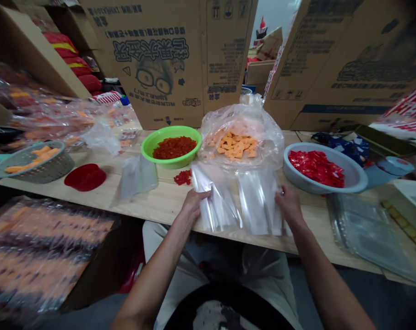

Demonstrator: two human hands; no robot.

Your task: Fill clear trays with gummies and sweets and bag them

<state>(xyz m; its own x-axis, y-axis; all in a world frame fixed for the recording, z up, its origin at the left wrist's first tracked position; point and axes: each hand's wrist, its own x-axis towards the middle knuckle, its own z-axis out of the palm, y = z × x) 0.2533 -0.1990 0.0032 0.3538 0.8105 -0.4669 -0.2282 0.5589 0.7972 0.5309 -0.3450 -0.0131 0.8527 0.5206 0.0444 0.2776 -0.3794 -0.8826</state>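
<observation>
A stack of clear plastic bags (242, 201) lies on the wooden table (160, 201) in front of me. My left hand (193, 201) grips the stack's left edge, fingers curled around it. My right hand (287, 204) presses on its right edge, fingers bent over the plastic. Just behind the stack, a large clear bag (240, 137) holds orange snack pieces. A green bowl (171, 146) of small red pieces stands to its left, with a few red pieces (183, 177) spilled beside it. A grey-blue bowl (323, 174) of red wrapped pieces sits to the right.
A grey basket (32, 162) with orange sticks, a red lid (85, 177) and a loose clear bag (135, 176) lie at the left. Packed orange snack bags (39, 247) fill the lower left. Clear trays (373, 229) lie at the right. Big cardboard boxes (180, 55) wall the back.
</observation>
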